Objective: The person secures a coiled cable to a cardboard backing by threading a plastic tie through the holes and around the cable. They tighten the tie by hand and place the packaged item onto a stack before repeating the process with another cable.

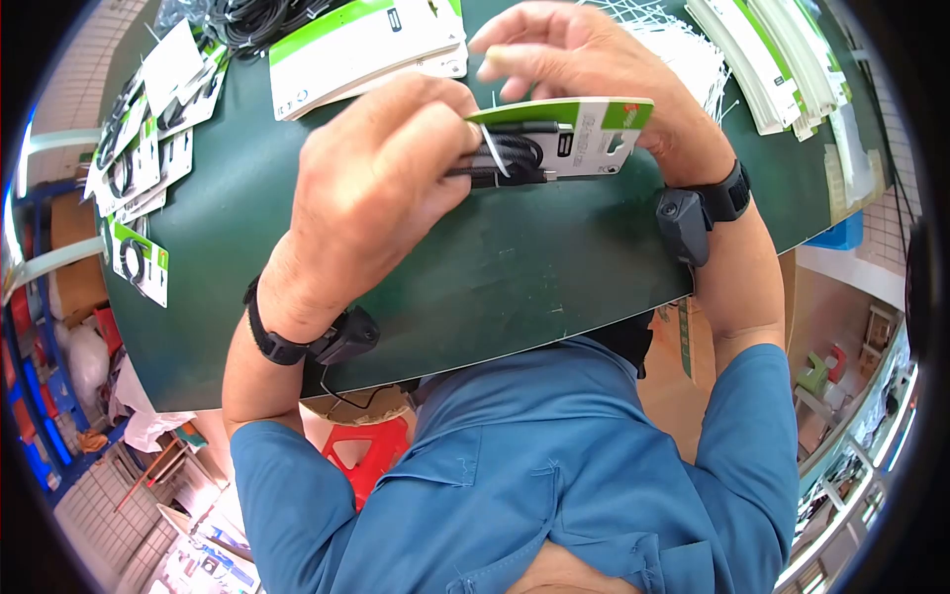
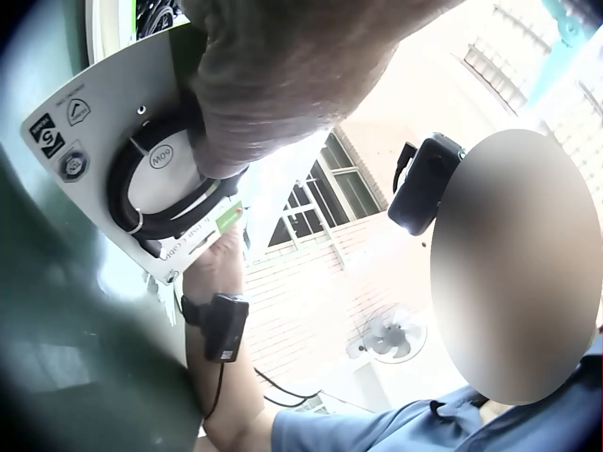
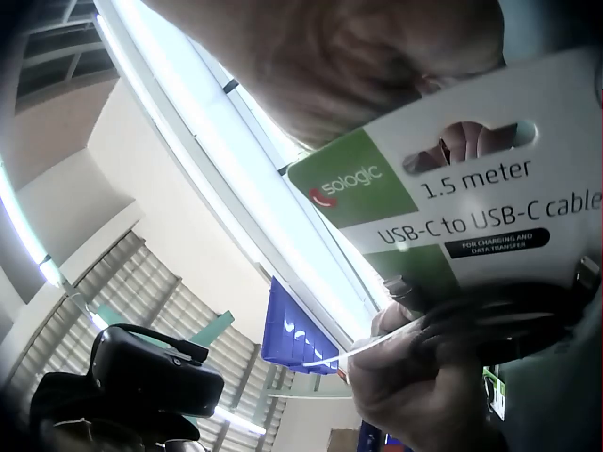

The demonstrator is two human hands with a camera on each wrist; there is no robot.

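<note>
A white and green retail card (image 1: 599, 139) printed "USB-C to USB-C cable" stands tilted above the green table, with a coiled black cable (image 1: 515, 153) on its face. My left hand (image 1: 381, 178) pinches the card and cable at their left end. A white cable tie (image 1: 493, 150) crosses the coil, and its tail sticks out past the left fingers in the right wrist view. My right hand (image 1: 609, 74) is behind the card, its fingers loosely bent and pointing left, with nothing visible between them. Through the card's hanging slot (image 3: 471, 146) some fingers show.
A stack of blank-looking cards (image 1: 371, 49) lies at the back, beside a bundle of black cables (image 1: 259, 22). Carded cables (image 1: 148, 158) pile up on the left. White ties (image 1: 683, 54) spread behind the right hand, and more card stacks (image 1: 767, 64) are at the far right.
</note>
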